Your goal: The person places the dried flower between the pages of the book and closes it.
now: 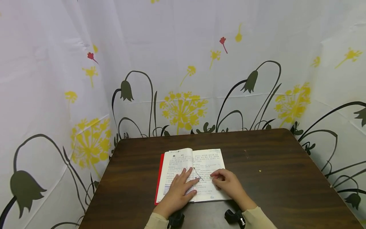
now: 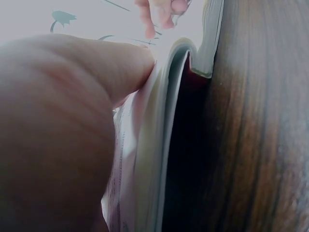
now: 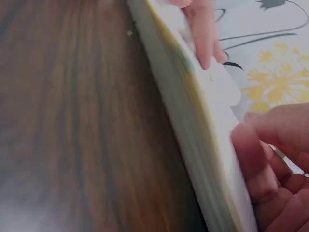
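An open book [image 1: 207, 162] with printed pages and a red cover edge lies on the table. My left hand [image 1: 178, 192] rests on its left page and the fold, fingers spread. In the left wrist view that hand's blurred base [image 2: 58, 121] is beside the raised page edges. A thin dark line or strip [image 1: 198, 174] runs slantwise on the right page near the fold; its kind is unclear. My right hand [image 1: 227, 183] is over the right page, fingers bent. Its thumb and forefinger are close together in the right wrist view [image 3: 275, 159]; whether they pinch anything is unclear.
The dark wood-grain table [image 1: 271, 178] extends around the book, with a tiny yellow speck [image 1: 260, 171] to the right. Behind it hangs a white curtain [image 1: 177, 47] printed with flowers. A black strap device [image 1: 234, 218] is at the right wrist, another [image 1: 175, 219] at the left.
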Motion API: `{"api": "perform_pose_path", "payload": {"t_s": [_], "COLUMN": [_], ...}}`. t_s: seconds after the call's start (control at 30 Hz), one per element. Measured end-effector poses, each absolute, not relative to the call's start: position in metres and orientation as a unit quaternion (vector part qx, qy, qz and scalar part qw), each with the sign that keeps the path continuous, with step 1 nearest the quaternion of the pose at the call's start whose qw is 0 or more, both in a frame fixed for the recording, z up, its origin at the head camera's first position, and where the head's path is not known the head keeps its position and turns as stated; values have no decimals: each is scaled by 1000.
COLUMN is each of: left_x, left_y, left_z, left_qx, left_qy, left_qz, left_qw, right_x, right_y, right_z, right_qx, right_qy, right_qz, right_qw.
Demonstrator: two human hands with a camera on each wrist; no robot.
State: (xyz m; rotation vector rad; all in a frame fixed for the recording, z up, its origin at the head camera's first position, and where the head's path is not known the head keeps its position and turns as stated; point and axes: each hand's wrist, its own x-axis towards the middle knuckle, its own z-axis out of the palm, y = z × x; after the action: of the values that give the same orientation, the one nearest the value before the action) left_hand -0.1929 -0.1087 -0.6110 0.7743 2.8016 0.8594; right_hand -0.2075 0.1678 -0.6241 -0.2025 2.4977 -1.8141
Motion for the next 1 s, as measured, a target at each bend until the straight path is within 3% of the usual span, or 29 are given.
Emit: {"api": "perform_pose_path", "payload": {"t_s": [0.33, 0.7, 1.0], "left_x": [-191, -192, -193], "left_y": [-107, -107, -108], "left_z": [-613, -610, -609], "left_qx": [251, 249, 252], "left_qy": [924, 924, 924], "left_qz": [283, 284, 282], "left_qw": [56, 59, 54], "right_x": [-178, -183, -186], "right_y": [203, 225, 219], "right_z": [-623, -617, -621], "right_qx": [-201, -225, -230], "right_qy": [862, 883, 895], "right_qz": [-463, -409, -383], "right_qw": [-54, 56, -2]}}
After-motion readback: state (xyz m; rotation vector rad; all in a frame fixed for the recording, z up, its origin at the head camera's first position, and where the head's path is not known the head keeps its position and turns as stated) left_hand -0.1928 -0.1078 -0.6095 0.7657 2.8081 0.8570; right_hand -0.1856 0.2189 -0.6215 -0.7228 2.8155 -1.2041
